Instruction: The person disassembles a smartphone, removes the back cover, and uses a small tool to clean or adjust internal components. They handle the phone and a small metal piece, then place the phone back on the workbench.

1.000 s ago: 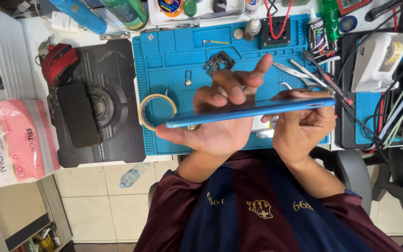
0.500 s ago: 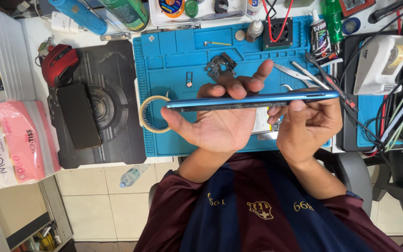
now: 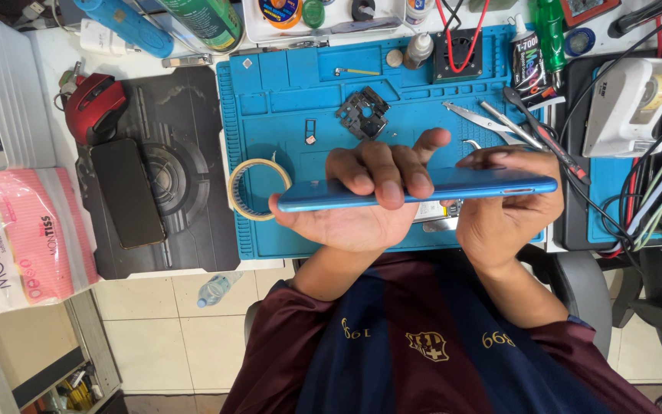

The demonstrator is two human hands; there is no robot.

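Observation:
Both hands hold a blue phone [image 3: 469,184] edge-on above a blue work mat [image 3: 285,100]. My left hand [image 3: 369,199] cradles its left half from below, fingers curled over the top edge. At the phone's right end, my right hand [image 3: 507,215] grips it, thumb along the upper edge. A small dark metal frame part [image 3: 362,112] lies on the mat beyond the fingers, with a tiny card tray [image 3: 309,130] to its left.
A tape roll [image 3: 257,188] sits at the mat's left edge. A black phone [image 3: 126,192] and a red mouse [image 3: 95,107] lie on a dark pad at left. Tweezers [image 3: 484,119], glue tubes, a white device [image 3: 628,103] and cables crowd the right.
The phone has levelled out and lowered slightly toward me. My left fingers now wrap over its top edge; my right hand stays at the right end.

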